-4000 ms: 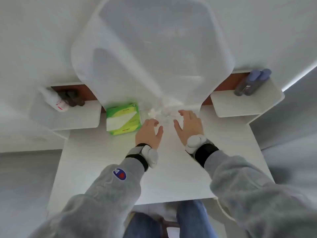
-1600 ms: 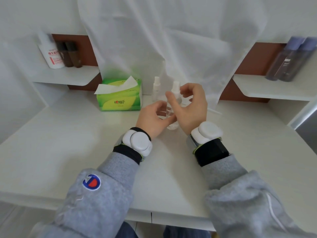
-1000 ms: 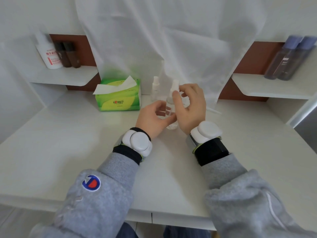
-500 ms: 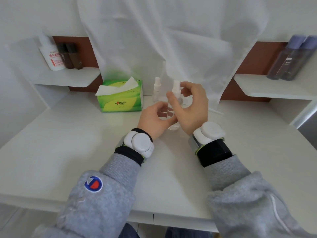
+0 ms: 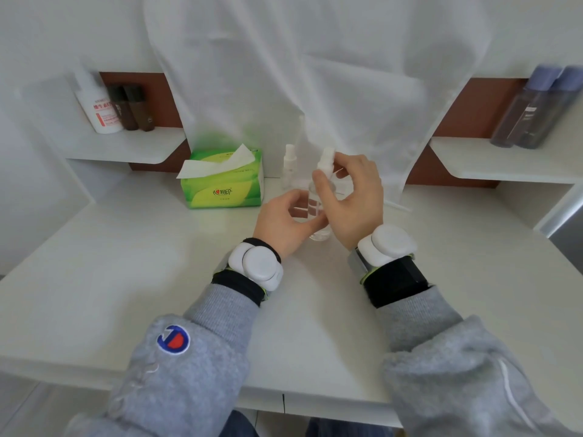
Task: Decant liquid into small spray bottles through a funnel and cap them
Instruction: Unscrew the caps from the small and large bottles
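A clear small spray bottle (image 5: 318, 212) stands on the white desk (image 5: 157, 279) between my hands. My left hand (image 5: 284, 222) grips its body low down. My right hand (image 5: 353, 197) pinches the white spray cap (image 5: 326, 157) at its top with thumb and fingers. A second small spray bottle (image 5: 289, 164) with a white cap stands just behind, to the left. No funnel is visible.
A green tissue box (image 5: 222, 181) sits left of the bottles. White translucent fabric (image 5: 299, 74) hangs behind them. The left shelf holds a white bottle (image 5: 97, 108) and two brown ones (image 5: 132, 108); the right shelf holds two dark bottles (image 5: 536, 111).
Four seconds ago both hands reached under the fabric. Since then they have stayed on the bottle; the right fingers shift around the cap between frames.
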`<state>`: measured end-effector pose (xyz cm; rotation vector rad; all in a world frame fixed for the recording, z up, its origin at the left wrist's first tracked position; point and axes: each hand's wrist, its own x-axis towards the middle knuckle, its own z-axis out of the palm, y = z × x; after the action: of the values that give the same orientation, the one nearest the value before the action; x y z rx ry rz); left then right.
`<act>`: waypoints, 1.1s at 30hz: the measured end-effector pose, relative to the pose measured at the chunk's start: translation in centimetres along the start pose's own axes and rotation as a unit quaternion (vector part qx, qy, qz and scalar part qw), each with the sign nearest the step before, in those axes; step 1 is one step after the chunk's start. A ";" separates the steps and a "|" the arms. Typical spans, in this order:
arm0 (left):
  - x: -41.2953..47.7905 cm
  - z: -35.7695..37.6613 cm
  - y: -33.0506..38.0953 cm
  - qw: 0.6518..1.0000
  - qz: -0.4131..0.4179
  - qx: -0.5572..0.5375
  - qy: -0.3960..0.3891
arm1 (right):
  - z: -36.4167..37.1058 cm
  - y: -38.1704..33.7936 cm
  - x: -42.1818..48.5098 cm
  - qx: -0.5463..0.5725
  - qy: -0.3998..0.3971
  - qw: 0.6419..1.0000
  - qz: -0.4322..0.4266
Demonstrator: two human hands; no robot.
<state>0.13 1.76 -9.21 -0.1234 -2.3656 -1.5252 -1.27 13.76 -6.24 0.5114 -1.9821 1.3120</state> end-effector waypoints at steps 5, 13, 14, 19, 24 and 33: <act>-0.1 -0.1 0.2 1.000 0.007 -0.004 0.002 | -0.2 -0.3 0.2 0.013 0.015 1.000 -0.005; -0.2 -0.1 0.3 1.000 -0.007 -0.015 0.000 | -1.1 -0.9 0.7 0.038 0.021 0.999 0.001; -0.2 -0.1 0.3 1.000 -0.006 -0.015 -0.001 | -1.2 -1.1 0.8 0.042 0.026 0.999 0.002; -0.3 -0.2 0.3 1.000 -0.007 -0.003 -0.002 | -1.8 -1.7 1.0 0.069 0.061 0.996 -0.006; -0.4 -0.2 0.3 1.000 -0.018 0.013 0.010 | -2.7 -2.2 1.1 0.077 0.097 0.992 -0.012; -0.3 -0.3 0.5 0.999 -0.030 0.025 0.035 | -3.3 -2.5 2.0 0.166 0.182 0.968 0.056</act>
<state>0.64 1.73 -8.76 0.0118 -2.3699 -1.4706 0.08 15.83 -2.45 0.2864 -1.5158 1.6878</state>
